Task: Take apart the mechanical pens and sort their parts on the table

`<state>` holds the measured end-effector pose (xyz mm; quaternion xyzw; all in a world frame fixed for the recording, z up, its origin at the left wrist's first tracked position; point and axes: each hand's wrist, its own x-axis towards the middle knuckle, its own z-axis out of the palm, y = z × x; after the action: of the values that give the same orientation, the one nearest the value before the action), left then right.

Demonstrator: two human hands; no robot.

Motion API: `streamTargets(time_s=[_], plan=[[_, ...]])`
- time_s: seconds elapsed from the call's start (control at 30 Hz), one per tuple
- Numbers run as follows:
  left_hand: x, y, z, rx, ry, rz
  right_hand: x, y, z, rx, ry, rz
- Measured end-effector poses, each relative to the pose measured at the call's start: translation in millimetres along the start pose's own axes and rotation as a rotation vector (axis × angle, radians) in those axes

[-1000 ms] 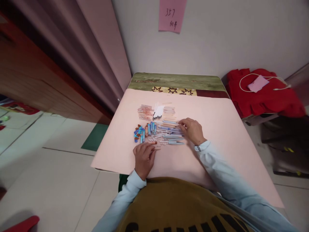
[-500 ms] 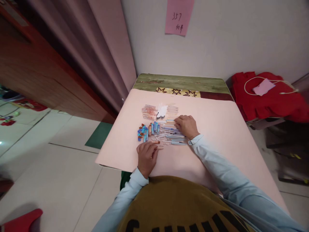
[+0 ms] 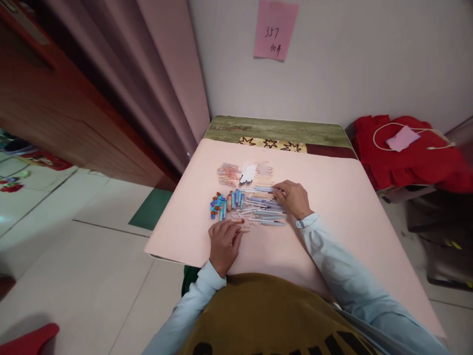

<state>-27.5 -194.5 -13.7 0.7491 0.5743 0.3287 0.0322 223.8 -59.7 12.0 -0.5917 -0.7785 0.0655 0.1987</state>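
My left hand [image 3: 223, 246] rests low on the pink table cover, fingers pinched round a small pale tube-like pen part [image 3: 244, 229]. Just above its fingers lies a brown pen part [image 3: 237, 221]. My right hand [image 3: 294, 198] has its fingertips closed at the right end of a light-blue pen barrel [image 3: 263, 189]. Between the hands lie white refills [image 3: 254, 201] and several blue-grey barrels [image 3: 272, 217]. To their left are blue and brown short tubes [image 3: 237, 197] and a heap of small blue and brown pieces [image 3: 217, 204].
Farther back lie clear reddish tubes [image 3: 228, 173], white sticks with black tips [image 3: 247, 175] and pale clear pieces [image 3: 264, 170]. The pink cover [image 3: 332, 197] spans the table. Red cloth with a white cable [image 3: 384, 153] sits at right; a wooden door [image 3: 92, 113] stands at left.
My right hand has shifted slightly right, and a light-blue barrel now shows at its fingertips. My left hand stays nearly in place. The camera view has tilted a little.
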Motion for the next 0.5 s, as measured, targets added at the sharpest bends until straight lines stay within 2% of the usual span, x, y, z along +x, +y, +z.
streamTargets(time_s=[0.3, 0.4, 0.5], plan=[[0, 1, -1, -0.003, -0.028, -0.043, -23, 15, 0, 0.078, 0.071, 0.148], [1, 0, 0, 0.004, -0.025, -0.029, -26, 15, 0, 0.092, 0.049, 0.136], [1, 0, 0, 0.005, -0.013, -0.008, -19, 8, -1, 0.072, 0.013, 0.062]])
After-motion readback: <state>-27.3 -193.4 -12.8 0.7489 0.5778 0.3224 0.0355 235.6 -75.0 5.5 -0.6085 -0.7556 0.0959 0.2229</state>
